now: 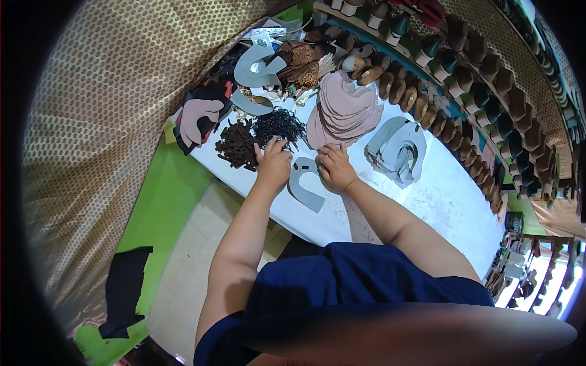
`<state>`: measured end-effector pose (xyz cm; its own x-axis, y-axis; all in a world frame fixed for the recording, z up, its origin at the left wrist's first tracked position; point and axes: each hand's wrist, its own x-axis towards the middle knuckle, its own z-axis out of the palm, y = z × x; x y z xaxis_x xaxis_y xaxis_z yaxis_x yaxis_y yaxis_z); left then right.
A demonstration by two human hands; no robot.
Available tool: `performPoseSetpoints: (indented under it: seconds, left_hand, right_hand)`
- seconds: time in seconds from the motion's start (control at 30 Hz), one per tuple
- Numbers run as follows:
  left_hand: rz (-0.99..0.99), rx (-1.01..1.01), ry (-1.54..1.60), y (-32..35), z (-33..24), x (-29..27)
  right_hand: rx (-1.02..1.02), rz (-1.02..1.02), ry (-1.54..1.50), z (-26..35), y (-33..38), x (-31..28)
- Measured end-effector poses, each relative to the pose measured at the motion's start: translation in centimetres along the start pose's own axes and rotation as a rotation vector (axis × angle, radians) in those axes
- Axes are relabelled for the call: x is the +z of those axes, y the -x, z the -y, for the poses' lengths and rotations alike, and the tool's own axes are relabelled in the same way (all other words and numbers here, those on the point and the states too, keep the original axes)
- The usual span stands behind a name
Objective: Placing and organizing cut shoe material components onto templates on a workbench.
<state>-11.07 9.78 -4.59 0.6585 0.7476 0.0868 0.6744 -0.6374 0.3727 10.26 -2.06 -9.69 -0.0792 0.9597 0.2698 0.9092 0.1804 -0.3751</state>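
My left hand (274, 163) lies at the near edge of a heap of thin black strips (278, 125), its fingers bent and apart. Beside it is a pile of short dark brown strips (237, 144). My right hand (337, 166) rests on the table with spread fingers, just below a stack of pink curved cutouts (347, 110). Between my hands lies a grey U-shaped piece (306, 188) with small dark pieces at its curved end. The right thumb is close to its edge; whether it touches, I cannot tell. No held object shows in either hand.
The white table (421, 210) bears a stack of grey U-shaped pieces (400, 149) at right and more grey pieces (256, 66) at the far left. Pink pieces (198, 119) lie on its left edge. Shelves of shoe lasts (455, 70) line the right. A patterned curtain (128, 91) hangs left.
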Motion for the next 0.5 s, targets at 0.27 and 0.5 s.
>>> performPoseSetpoints:
  seconds: [0.27, 0.5]
  left_hand:
    - [-0.073, 0.305, -0.093, 2.5, -0.9, 0.6]
    - [0.198, 0.246, -0.170, 5.3, -1.9, 2.2]
  right_hand:
    - [0.046, -0.003, -0.048, 0.1, 0.0, -0.3]
    - [0.049, -0.010, -0.059, 0.2, 0.0, -0.2]
